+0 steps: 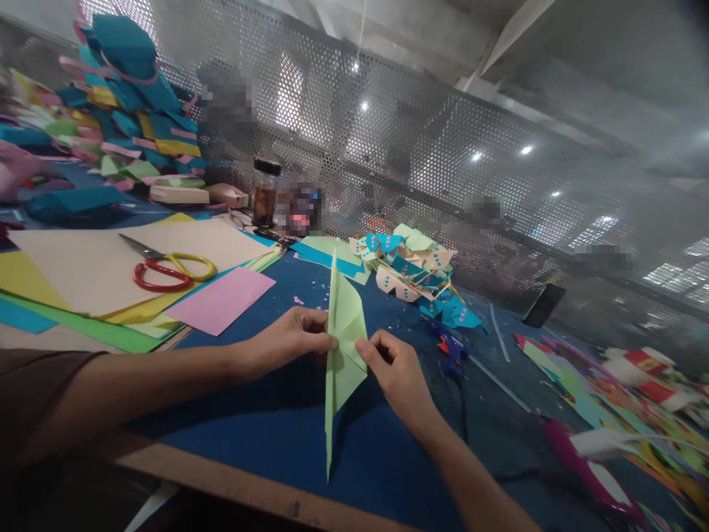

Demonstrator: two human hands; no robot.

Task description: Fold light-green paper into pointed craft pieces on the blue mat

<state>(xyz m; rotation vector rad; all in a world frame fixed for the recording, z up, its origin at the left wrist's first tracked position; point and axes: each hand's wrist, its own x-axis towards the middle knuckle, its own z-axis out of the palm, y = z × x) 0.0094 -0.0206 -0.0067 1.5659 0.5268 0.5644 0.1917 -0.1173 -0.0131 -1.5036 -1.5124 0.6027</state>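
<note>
A folded light green paper stands edge-on above the blue table, between my two hands. My left hand pinches its long narrow folded edge near the middle. On the other side, my right hand grips the corner of a pointed flap between thumb and fingers. The paper's long edge runs nearly upright in view, its lower tip close to the table's front. Left of my left hand lies a pink paper sheet. Red-and-yellow-handled scissors rest on the stacked paper sheets.
Folded paper pieces are heaped at the back, with a blue glue gun in front. A lidded jar stands by the perforated metal screen. At right are a phone, a magenta tool and paper scraps.
</note>
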